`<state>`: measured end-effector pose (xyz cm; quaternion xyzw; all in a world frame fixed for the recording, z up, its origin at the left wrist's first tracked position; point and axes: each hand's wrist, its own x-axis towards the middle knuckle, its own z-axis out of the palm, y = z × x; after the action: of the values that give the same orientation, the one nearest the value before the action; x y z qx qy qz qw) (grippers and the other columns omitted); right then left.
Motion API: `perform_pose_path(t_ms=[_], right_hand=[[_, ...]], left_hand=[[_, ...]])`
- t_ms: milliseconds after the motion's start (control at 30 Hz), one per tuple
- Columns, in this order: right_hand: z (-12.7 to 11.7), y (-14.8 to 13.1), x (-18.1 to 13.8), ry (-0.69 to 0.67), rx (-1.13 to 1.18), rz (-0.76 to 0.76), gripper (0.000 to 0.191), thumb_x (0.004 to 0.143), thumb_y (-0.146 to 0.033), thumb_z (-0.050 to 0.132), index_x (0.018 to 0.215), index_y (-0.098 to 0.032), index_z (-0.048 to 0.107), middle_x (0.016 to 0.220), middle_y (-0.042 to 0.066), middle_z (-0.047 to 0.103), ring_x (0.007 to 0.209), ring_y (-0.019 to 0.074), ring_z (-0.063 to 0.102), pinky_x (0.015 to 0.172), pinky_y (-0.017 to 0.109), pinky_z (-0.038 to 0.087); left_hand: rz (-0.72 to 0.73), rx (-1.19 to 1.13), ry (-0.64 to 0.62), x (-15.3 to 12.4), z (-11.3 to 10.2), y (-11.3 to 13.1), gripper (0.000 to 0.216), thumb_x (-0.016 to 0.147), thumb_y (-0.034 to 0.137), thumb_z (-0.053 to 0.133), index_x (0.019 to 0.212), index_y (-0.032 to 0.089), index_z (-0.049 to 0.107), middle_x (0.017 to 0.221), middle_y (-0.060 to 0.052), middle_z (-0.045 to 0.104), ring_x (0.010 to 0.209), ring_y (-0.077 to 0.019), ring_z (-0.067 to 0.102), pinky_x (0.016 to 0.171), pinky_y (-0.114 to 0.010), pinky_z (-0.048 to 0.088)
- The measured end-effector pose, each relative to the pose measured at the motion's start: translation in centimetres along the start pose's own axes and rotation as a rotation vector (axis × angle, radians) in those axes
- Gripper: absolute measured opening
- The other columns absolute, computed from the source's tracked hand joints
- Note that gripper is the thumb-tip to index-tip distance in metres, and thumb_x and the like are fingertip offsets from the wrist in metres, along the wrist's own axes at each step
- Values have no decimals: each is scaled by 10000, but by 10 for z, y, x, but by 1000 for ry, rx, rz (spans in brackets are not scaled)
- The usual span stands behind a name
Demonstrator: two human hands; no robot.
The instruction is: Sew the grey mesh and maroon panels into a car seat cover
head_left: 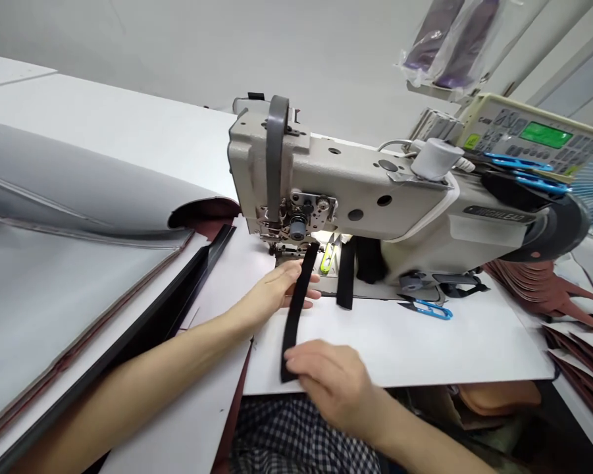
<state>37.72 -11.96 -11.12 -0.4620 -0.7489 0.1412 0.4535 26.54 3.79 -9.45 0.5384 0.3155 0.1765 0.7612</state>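
Note:
A narrow black strip (299, 309) of what looks like webbing or fabric is stretched between my two hands in front of the sewing machine (345, 184). My left hand (276, 289) has the strip's upper part between thumb and fingers, the fingertips showing past its right edge. The lower end is pinched in my right hand (333, 382), close to the table's front edge. Just right of the strip, yellow-green thread snips (329, 258) lie on the machine bed near the needle area. Another short black strip (345, 276) hangs over the bed edge beside them.
Large grey panels (79, 296) with dark red edges cover the left side. Blue-handled snips (427, 308) lie on the white table (395, 355). A control panel (538, 138) and thread spool (437, 158) are at upper right. Stacked dark red pieces (528, 283) lie right.

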Motion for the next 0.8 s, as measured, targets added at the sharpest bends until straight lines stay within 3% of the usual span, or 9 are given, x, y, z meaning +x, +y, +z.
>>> perform_pose_path(t_ms=[100, 200, 300, 400, 600, 800], right_hand=[[18, -14, 10, -12, 235, 162, 162, 959, -184, 536, 1028, -192, 682, 958, 56, 720, 861, 136, 694, 788, 235, 595], [16, -10, 24, 238, 250, 393, 68, 888, -222, 653, 879, -212, 720, 1114, 74, 661, 884, 153, 653, 777, 272, 577], [11, 2, 32, 422, 330, 564, 55, 809, -242, 733, 794, -206, 695, 1097, 80, 619, 908, 170, 614, 702, 261, 549], [13, 9, 33, 463, 448, 610, 96, 800, -247, 735, 776, -198, 656, 1027, 67, 614, 935, 175, 598, 684, 245, 524], [21, 7, 31, 509, 491, 630, 132, 830, -247, 714, 766, -190, 614, 945, 31, 590, 858, 141, 570, 683, 233, 477], [24, 6, 34, 521, 499, 614, 143, 846, -239, 711, 763, -190, 606, 929, 19, 576, 834, 127, 548, 664, 225, 455]], left_hand=[[74, 62, 175, -19, -2, -3, 243, 965, 335, 421, 1126, 156, 455, 933, -70, 673, 730, -144, 634, 705, -311, 558], [146, 173, 128, -41, -3, -5, 227, 924, 376, 524, 1017, 169, 521, 799, -12, 646, 740, -127, 605, 712, -255, 518], [180, 261, 106, -58, 0, -4, 246, 889, 413, 583, 946, 179, 635, 789, 2, 628, 718, -107, 568, 654, -207, 465], [197, 309, 127, -66, 3, -5, 249, 902, 422, 566, 943, 202, 675, 716, 19, 586, 659, -98, 524, 607, -198, 433], [208, 337, 138, -64, 3, -9, 245, 931, 393, 529, 1012, 228, 690, 940, -2, 677, 886, -133, 607, 805, -216, 483], [208, 287, 130, -64, 4, -13, 294, 923, 428, 528, 1042, 217, 693, 937, -20, 678, 888, -144, 610, 825, -240, 501]])
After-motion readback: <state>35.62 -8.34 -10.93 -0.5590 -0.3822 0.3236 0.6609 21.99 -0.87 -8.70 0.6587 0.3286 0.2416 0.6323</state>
